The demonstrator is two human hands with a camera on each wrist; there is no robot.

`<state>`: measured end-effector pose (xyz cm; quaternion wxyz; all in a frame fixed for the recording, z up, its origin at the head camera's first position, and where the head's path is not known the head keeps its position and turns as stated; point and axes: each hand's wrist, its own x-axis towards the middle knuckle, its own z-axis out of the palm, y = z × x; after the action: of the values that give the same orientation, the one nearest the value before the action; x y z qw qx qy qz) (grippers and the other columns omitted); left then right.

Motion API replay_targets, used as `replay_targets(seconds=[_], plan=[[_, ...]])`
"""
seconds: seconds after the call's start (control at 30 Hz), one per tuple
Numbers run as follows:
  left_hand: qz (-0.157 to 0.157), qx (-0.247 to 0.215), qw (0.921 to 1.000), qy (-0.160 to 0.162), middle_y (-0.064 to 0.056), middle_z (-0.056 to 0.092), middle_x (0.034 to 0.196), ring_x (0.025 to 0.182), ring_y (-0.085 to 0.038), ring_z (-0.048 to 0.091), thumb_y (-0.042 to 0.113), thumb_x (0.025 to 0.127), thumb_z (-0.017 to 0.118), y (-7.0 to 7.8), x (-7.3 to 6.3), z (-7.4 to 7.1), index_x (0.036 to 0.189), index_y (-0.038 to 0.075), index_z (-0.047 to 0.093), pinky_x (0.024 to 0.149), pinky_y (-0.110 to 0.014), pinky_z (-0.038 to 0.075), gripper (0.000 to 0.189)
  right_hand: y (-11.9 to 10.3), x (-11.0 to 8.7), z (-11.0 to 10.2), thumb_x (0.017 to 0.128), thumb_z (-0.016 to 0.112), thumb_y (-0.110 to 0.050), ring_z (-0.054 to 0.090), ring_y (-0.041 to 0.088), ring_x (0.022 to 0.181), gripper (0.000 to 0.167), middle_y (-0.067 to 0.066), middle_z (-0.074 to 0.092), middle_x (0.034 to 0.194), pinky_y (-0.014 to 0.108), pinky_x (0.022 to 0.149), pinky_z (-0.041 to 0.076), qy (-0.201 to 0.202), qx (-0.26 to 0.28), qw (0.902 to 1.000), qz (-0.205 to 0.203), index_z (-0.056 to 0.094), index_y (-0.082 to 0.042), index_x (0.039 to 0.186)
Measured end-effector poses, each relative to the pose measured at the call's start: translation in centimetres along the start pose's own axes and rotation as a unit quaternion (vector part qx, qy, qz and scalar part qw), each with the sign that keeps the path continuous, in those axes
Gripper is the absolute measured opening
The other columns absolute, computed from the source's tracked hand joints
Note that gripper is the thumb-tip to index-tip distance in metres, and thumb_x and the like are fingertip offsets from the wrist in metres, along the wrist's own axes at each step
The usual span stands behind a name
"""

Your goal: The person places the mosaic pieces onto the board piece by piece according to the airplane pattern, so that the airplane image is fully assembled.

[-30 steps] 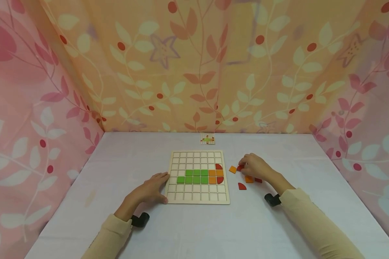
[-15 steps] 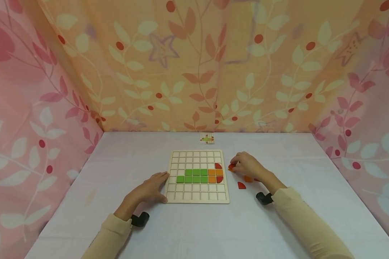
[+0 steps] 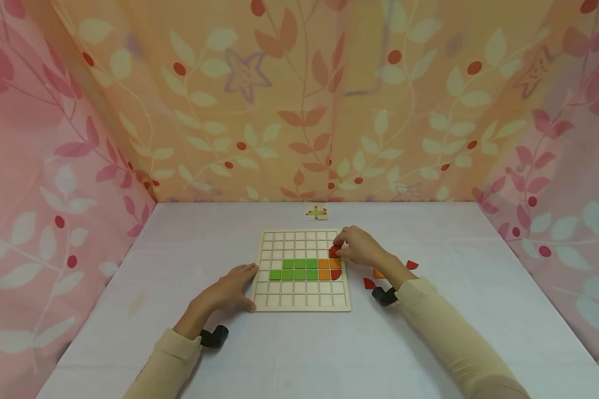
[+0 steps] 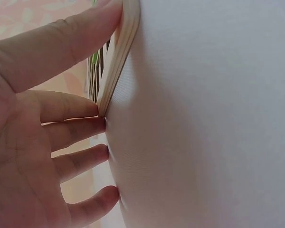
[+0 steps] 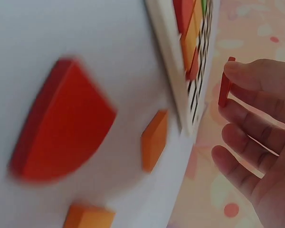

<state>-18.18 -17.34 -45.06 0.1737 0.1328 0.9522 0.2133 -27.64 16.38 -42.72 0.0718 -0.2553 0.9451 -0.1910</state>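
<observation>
My right hand pinches a red quarter-circle tile between thumb and fingertips, over the right side of the wooden grid board. My left hand rests against the board's left edge, fingers fairly straight and thumb at the near-left corner. On the board lie two rows of green square tiles, followed by orange square tiles at the right. A red quarter-circle tile sits at the lower right of these; the one above is partly covered by my right hand.
Right of the board lie loose tiles: a red quarter-circle, another red tile and an orange tile partly behind the wrist. A further orange tile lies beside the board. A small pattern card lies beyond it.
My right hand has moved left from the loose tiles to the board's right side, carrying the red quarter-circle tile. My left hand stays at the board's left edge.
</observation>
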Motion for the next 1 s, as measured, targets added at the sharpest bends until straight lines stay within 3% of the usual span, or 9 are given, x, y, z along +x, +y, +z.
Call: replay_targets(seconds=[0.53,1.0], plan=[[0.0,-0.006,1.0,0.006,-0.018,0.032,0.157,0.147,-0.04,0.025,0.021,0.07,0.086,0.1,0.0,0.0,0.149,0.0,0.036,0.114,-0.061,0.026,0.096,-3.9,2.7,1.5,0.085,0.074,-0.018,0.055,0.019,0.089,0.018,0.003,0.068,0.093,0.034,0.084,0.05,0.011,-0.018,0.9977,-0.064,0.076,-0.008,0.1],[0.002,-0.005,1.0,0.008,-0.018,0.033,0.157,0.147,-0.041,0.025,0.022,0.07,0.086,-0.1,0.0,0.1,0.149,0.0,0.036,0.113,-0.063,0.026,0.096,-7.1,4.8,3.6,0.087,0.073,-0.02,0.058,0.017,0.087,0.012,0.002,0.069,0.091,0.032,0.08,0.051,-0.004,-0.032,0.9919,-0.123,0.076,-0.011,0.095]])
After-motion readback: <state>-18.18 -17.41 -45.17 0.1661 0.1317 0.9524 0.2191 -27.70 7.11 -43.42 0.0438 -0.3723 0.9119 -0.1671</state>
